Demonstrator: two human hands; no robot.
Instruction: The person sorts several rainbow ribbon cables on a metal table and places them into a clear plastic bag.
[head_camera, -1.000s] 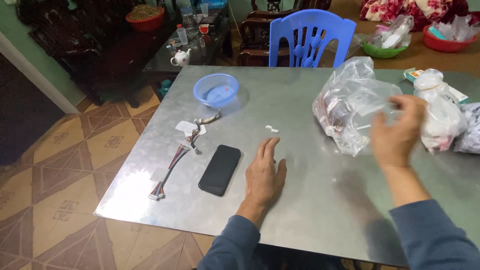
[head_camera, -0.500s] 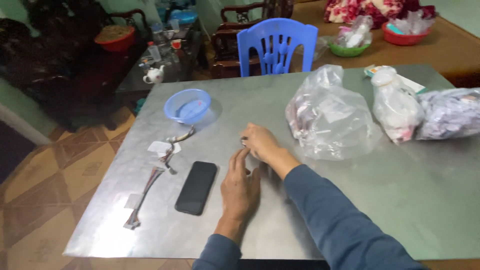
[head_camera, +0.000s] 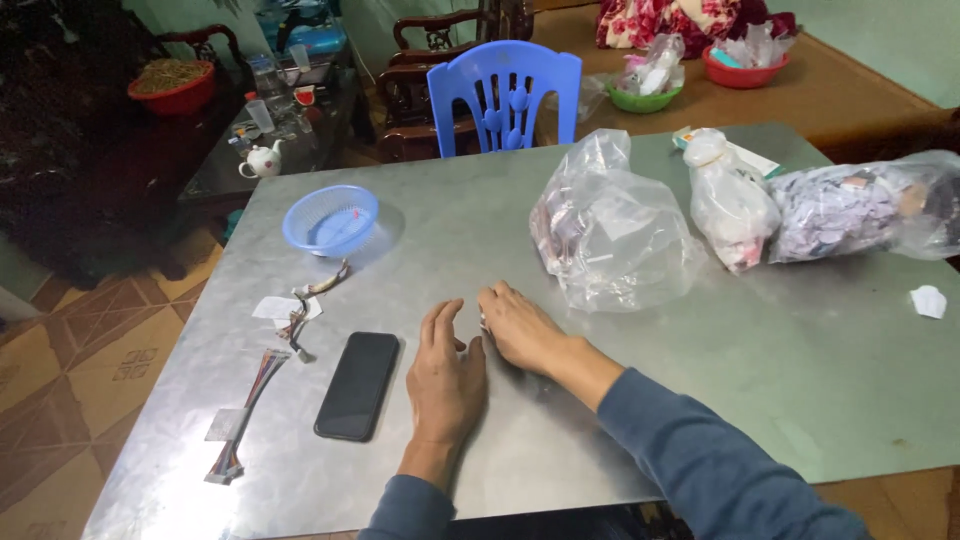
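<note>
**Both hands low on the counter, tiny item under the right fingertips**

We see the left hand (head_camera: 445, 375) lying flat on the metal counter (head_camera: 700, 400), fingers loosely spread, holding nothing. The right hand (head_camera: 520, 330) sits just beside it, palm down, fingers curled together over something small at the fingertips; we cannot tell what it is, nor whether the grip actually pinches it, since the fingers hide it. The spot is near the counter's middle, just in front of the clear plastic bag (head_camera: 615, 235).

Around: a black phone (head_camera: 358, 385) just left of the left hand, two wire harnesses (head_camera: 255, 390) further left, a blue basket (head_camera: 331, 220) near the far edge, and two more filled bags (head_camera: 800, 210) to the right. A blue chair (head_camera: 505, 95) stands behind the counter.

Risks, as we judge them: the counter is smooth and shiny, so a small piece could skid away from the fingertips or be lost in glare. The right wrist is close to the clear plastic bag; a careless lift could nudge it. The left hand could bump the phone toward the wires.
</note>
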